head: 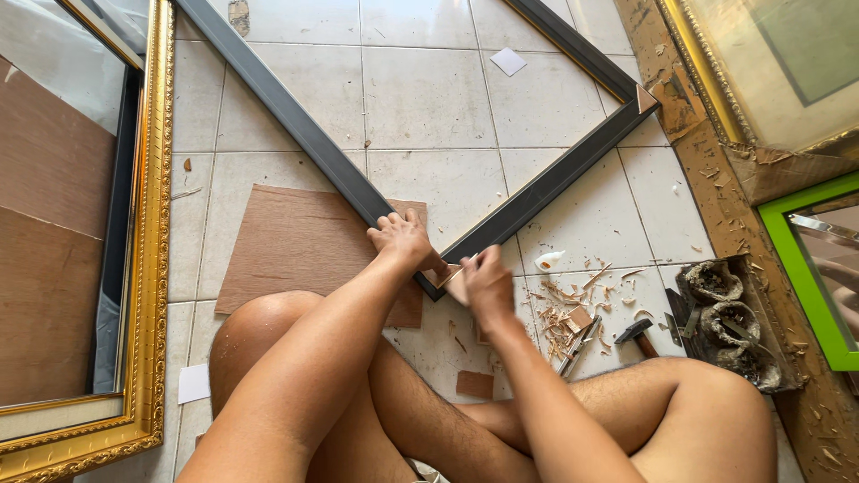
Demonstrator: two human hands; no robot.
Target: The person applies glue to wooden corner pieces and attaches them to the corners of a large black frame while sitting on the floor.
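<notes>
At the centre of the picture, low down, the near corner of a large dark grey wooden picture frame (501,224) lies flat on the pale tiled floor (420,98), its two rails running off to the upper left and upper right. The left hand (403,240) is clamped over that corner joint, pressing it down. The right hand (488,284) is closed on a small light triangular piece of wood (454,279) held against the corner's outer edge.

The work appears to be at the bracing of this mitred joint, with the wooden piece being seated. A similar triangle already sits on the far corner at upper right. Fixing it would call for a steady hold on the joint while a tool is picked up.

Under the corner lies a thin brown plywood sheet (295,246). To the right are wood shavings (568,309), pliers (580,344), a black-headed hammer (637,335) and a tray of grimy pots (727,317). An ornate gold frame (148,268) leans at the left edge.
</notes>
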